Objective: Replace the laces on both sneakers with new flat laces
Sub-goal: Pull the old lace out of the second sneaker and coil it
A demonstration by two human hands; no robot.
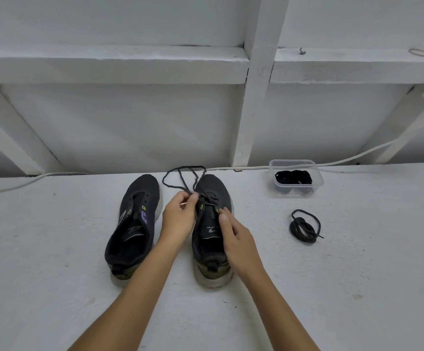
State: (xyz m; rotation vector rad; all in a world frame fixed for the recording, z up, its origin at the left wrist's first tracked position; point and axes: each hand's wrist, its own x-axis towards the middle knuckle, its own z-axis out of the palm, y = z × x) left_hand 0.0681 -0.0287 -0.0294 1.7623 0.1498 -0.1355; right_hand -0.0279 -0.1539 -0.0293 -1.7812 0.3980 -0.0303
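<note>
**Sneakers side by side, lace half out of the right one**

Sneakers stand as a pair at the middle of the white surface [54, 287], heels toward the camera and toes pointing to 12 o'clock. Both forearms reach in from 6 o'clock. The right hand [236, 239] rests along the 3 o'clock side of the right sneaker [212, 236], its thumb and fingertips pressed at the eyelet row by a small yellow-green marking; whether they pinch anything there cannot be told. The left hand [178, 216] sits in the gap between the two shoes, its fingers curled and pinching the old lace [180, 178] just above the upper eyelets. That lace is still threaded through the eyelets nearest the toe, and its free length loops off toward 12 o'clock, past the toe. The left sneaker [133, 224], at 9 o'clock of the hands, has bare eyelets and an open tongue, with purple and yellow-green marks on its side.

At 3 o'clock of the right shoe, well apart, a coiled black lace [304, 226] lies on the surface. Farther off, toward 1 o'clock, a clear plastic container [295, 191] holds bundled black laces [293, 177]. A white cable [345, 159] runs along the far edge, under the white painted wall framing [254, 97].
</note>
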